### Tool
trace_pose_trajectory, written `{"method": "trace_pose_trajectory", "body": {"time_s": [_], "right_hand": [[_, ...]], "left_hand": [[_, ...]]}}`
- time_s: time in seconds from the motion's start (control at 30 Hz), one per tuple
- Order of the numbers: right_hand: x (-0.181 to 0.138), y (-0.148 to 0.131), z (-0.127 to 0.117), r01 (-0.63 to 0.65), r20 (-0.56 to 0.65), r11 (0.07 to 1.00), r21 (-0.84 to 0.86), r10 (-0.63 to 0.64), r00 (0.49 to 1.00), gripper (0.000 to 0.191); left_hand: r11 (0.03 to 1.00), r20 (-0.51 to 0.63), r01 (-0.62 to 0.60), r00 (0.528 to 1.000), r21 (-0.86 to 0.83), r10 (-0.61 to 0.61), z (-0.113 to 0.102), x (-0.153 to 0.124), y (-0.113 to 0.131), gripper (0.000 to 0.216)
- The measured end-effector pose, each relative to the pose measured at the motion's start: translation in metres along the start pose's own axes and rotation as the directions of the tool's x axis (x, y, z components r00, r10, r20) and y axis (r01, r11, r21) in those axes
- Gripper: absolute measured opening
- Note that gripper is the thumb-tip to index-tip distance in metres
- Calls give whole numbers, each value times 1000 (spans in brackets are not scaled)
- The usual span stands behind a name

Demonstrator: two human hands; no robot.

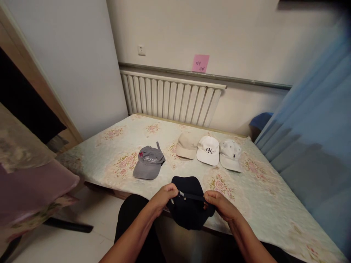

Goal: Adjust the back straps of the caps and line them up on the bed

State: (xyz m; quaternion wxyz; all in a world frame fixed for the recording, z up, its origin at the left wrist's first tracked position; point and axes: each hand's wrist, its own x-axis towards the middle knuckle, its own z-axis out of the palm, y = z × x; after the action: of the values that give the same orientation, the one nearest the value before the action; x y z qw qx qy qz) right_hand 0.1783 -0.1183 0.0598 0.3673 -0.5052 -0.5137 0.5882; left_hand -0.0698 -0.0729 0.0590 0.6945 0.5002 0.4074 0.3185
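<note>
A dark navy baseball cap [189, 215] is held at the front edge of the bed, its back strap facing me. My left hand [166, 195] pinches the strap's buckle side, where a small metal clasp shows. On the other side, my right hand [219, 202] grips the strap's far end, so the strap runs straight between both hands. Beyond lies a grey cap [149, 162] with white script lettering and a loose strap sticking up. To its right, a beige cap [187, 146], a white cap with black letters [208, 150] and a pale cap with a small dark emblem [230, 155] sit in a row.
The caps rest on a flower-patterned bed cover [109, 160]. Behind it stand a white radiator [170, 96] and a wall with a pink note [200, 63]. A blue curtain [309, 120] hangs at right. A cloth-draped chair [35, 190] is at left.
</note>
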Motion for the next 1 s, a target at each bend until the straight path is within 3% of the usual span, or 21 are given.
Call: {"method": "trace_pose_trajectory", "body": {"time_s": [0.27, 0.47, 0.83, 1.0], "right_hand": [[-3, -3, -3, -10, 59, 999, -49, 12, 998, 28], [-4, -18, 11, -31, 69, 986, -163, 43, 997, 14], [11, -30, 55, 179, -53, 900, -398, -217, 975, 21], [11, -29, 57, 182, -65, 879, -441, -234, 970, 13]], "left_hand": [[999, 0, 2, 1000, 36, -2, 4, 2, 2, 24], [997, 18, 29, 999, 76, -31, 10, 5, 3, 22], [985, 36, 27, 999, 171, -33, 23, 4, 14, 15], [981, 62, 44, 996, 187, -57, 23, 2, 15, 12]]}}
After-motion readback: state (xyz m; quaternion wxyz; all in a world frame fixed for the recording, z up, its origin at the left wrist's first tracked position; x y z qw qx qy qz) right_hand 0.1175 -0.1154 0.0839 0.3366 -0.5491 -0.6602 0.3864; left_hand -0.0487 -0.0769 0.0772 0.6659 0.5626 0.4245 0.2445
